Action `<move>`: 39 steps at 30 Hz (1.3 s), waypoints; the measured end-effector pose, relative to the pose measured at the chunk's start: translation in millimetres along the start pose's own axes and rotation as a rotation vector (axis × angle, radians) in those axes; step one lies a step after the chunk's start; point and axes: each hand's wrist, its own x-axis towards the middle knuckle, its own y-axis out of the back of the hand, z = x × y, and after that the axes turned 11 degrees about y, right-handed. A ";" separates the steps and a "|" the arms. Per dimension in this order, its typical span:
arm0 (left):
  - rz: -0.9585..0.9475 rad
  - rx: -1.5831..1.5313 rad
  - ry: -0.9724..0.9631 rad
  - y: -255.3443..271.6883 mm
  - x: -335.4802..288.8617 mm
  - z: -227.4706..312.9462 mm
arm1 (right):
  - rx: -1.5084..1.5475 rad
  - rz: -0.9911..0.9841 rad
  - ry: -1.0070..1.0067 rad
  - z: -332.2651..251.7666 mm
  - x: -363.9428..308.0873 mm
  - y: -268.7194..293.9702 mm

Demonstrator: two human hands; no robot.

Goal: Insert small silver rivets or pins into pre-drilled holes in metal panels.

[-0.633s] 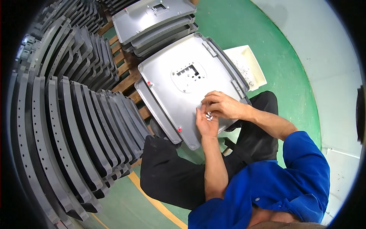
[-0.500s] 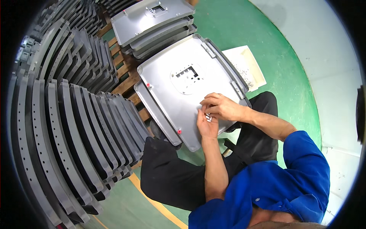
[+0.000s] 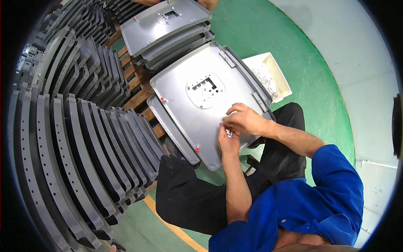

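My left hand [image 3: 228,143] is cupped palm up, with several small white or silvery pieces [image 3: 229,133] in its curled fingers. Over it, my right hand [image 3: 248,120] has its thumb and fingertips pinched together beside those pieces; whatever is between them is too small to make out. Both hands hover above the near right part of a grey metal panel [image 3: 180,113]. This panel has a plate-like round area with a rectangular cutout [image 3: 205,89] in its middle. Two small red parts, an upper one [image 3: 162,99] and a lower one [image 3: 197,149], sit along its left edge.
A white bin [image 3: 280,80] of small metal pieces stands on the green floor right of the panel. Rows of curved grey panels [image 3: 79,147] crowd the left. Further panels [image 3: 168,25] are stacked on a wooden pallet [image 3: 138,97], where another person's hand [image 3: 208,4] shows.
My right fingertips have shifted slightly over the left palm. Another person's hands have come into view at the far stack. The panels sit slightly lower in the picture.
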 end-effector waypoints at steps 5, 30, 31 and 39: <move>0.138 0.102 0.014 4.3 -2.2 1.7 | 0.085 0.182 -0.176 38.7 8.4 20.3; 0.143 0.062 0.011 7.3 4.7 -0.6 | -0.404 0.132 -0.542 208.0 65.6 27.5; 0.144 0.061 0.011 7.0 4.5 -0.6 | -0.397 0.124 -0.569 207.9 66.8 28.2; 0.145 0.059 0.014 5.4 3.8 -0.4 | -0.424 0.090 -0.581 204.8 71.6 29.2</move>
